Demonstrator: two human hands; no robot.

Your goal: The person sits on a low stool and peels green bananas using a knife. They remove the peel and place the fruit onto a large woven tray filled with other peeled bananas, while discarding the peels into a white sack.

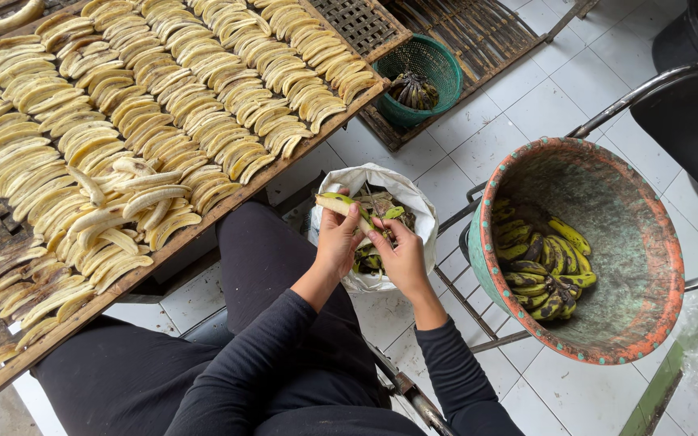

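A white tiled floor point(527, 105) fills the right and lower parts of the frame, with dark slatted racks lying on it along the top edge. Across the upper left runs a long wooden drying tray point(228, 206), its slatted bed covered with rows of pale peeled bananas point(163, 97), a looser pile lying near its lower edge at centre left. Its wooden rim slants from the lower left corner up to the top centre, just beside the person's dark-trousered knees. At the right, a large round basin point(607, 323) with an orange rim and green outside rests tilted on a metal frame; dark-spotted unpeeled bananas point(547, 270) lie in its lower left side. Bare tiles show between the basin and the tray, and below the basin. At centre, a white sack point(422, 206) stands open on the floor, holding peels. A small green basket point(438, 60) with dark stems sits at the upper centre.

Over the sack's mouth, the left hand point(337, 242) grips a half-peeled banana point(341, 203), pale flesh pointing up-left, green-yellow skin hanging. The right hand point(401, 254) pinches a strip of that skin.
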